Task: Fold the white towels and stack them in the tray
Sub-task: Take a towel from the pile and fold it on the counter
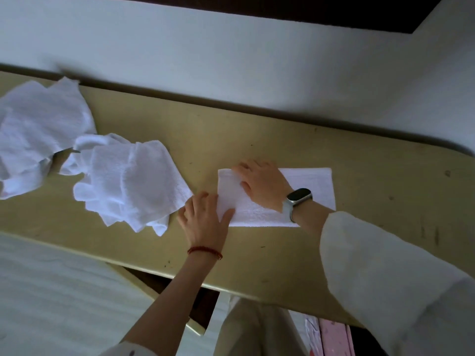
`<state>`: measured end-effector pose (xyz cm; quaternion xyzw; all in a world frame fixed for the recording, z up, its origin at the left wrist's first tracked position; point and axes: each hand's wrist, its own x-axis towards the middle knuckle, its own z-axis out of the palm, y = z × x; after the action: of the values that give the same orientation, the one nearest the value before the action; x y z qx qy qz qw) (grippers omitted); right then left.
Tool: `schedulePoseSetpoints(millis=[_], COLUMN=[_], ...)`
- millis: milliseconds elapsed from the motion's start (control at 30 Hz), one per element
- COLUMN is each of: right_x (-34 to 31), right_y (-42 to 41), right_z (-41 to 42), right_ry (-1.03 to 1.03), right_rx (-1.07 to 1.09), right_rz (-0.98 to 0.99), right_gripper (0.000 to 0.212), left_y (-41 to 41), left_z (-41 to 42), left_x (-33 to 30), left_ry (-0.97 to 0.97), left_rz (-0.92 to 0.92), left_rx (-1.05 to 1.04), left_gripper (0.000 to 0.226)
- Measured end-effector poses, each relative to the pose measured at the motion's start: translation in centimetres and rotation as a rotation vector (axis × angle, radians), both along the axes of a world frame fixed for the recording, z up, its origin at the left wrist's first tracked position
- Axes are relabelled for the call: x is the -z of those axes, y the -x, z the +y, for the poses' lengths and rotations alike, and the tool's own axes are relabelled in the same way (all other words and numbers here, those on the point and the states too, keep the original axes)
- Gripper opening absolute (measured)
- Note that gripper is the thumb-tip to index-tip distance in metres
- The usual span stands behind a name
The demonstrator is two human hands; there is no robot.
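both hands (205, 214) flat at towel (311, 186) edge

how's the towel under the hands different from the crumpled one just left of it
The towel under the hands lies flat as a neat rectangle with straight edges; the crumpled towel is bunched and wrinkled, with ragged corners. The left hand and right hand press on the flat one; nothing touches the crumpled one. Both are white and lie on the tan table.

Folded white towel (308, 186) flat; loose towels (123, 186) crumpled.
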<state>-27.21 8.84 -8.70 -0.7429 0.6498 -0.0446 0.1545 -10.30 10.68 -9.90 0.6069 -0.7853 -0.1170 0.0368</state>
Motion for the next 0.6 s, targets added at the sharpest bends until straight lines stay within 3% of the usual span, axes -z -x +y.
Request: schedulePoseSetpoints(millis=[133, 300, 533, 600], right_x=[-0.6, 0.1, -0.7, -1.2], right_y=[-1.2, -1.4, -2.1, -2.4], right_z=[-3.5, -3.4, -7.1, -7.7], right_ry=[-0.178, -0.229, -0.429, -0.429], right_rx=[0.11, 0.277, 0.297, 0.311], right_rz=[0.01, -0.042, -0.211, -0.318], right_gripper=[0.032, 0.012, 0.032, 0.025], left_y=[-0.9, -1.1, -0.9, -1.0], left_z=[-1.3, -4.3, -3.8, -3.7], left_x=[-0.2, -0.8, -0.7, -0.4], left_ry=[-0.025, 0.065, 0.073, 0.072], left_rz=[-0.009, -0.091, -0.151, -0.13], left_rx=[-0.045, -0.004, -0.028, -0.027], left_gripper=[0.042, 0.042, 0.032, 0.032])
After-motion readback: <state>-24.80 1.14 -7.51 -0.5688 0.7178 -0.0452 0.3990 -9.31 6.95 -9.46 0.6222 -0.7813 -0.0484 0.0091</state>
